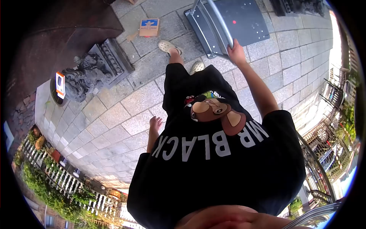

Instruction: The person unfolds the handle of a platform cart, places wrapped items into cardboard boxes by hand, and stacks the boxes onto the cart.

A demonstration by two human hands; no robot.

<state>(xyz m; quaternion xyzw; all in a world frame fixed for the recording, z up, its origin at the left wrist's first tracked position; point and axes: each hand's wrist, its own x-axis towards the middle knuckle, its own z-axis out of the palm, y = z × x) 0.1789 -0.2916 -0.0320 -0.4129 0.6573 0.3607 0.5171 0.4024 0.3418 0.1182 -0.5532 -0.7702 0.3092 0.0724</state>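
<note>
My right hand (237,52) is closed around the silver tube handle (220,20) of a dark grey flat platform cart (246,23). The cart lies on the paving ahead and to the right of my feet. My left hand (155,123) hangs beside my left hip over the paving, fingers loosely spread, holding nothing. It is nearest to my black shorts and T-shirt. Both feet wear light clogs and stand close to the cart's near edge.
A flattened cardboard piece (149,27) with a blue print lies ahead of my left foot. On the left are a carved dark stone block (91,72) and a white-and-orange box (60,84). Grey stone paving (129,110) surrounds me; a white fence and plants stand at lower left.
</note>
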